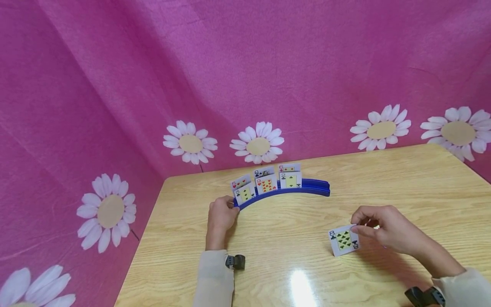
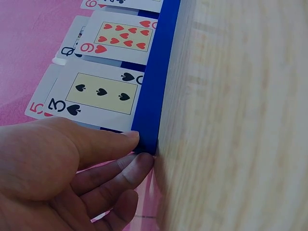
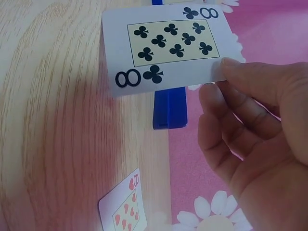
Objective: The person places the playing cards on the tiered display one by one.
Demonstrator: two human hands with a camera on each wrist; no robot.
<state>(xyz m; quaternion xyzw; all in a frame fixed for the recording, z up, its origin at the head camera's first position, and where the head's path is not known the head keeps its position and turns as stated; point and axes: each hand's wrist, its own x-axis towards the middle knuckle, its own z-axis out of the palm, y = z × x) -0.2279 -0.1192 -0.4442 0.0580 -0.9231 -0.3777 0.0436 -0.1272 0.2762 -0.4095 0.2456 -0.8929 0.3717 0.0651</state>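
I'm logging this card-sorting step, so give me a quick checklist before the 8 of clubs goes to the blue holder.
1. Right hand pinches the 8 of clubs: ok.
2. Card face readable: ok.
3. Left hand steadies the blue card holder at its end: ok.
4. Free slot space at the holder's right end: ok.
5. 3 of spades upright in its slot: ok.
6. Loose 8 of hearts out of the path: cannot tell.

A curved card rack (image 1: 284,191) was set toward the table's (image 1: 402,183) far edge, cards stood in two rows within it. An eight of clubs (image 1: 344,240) was held right of it, nearer the person.
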